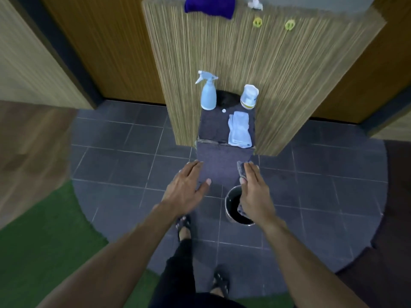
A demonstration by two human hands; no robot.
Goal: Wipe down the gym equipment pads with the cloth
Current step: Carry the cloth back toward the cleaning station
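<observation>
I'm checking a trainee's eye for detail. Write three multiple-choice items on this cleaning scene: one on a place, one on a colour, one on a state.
1. Where does the folded light cloth lie?
A. in the bucket
B. on the dark pad, below the white tub
C. on the green mat

2. What colour is the spray bottle?
A. light blue
B. red
C. black

3. What is the right hand doing?
A. hanging idle
B. gripping the spray bottle
C. pressing a grey cloth on the pad

Answers: B, the folded cloth rests on the pad below the tub; A, its body is pale blue; C, the cloth shows under its fingers.
</observation>
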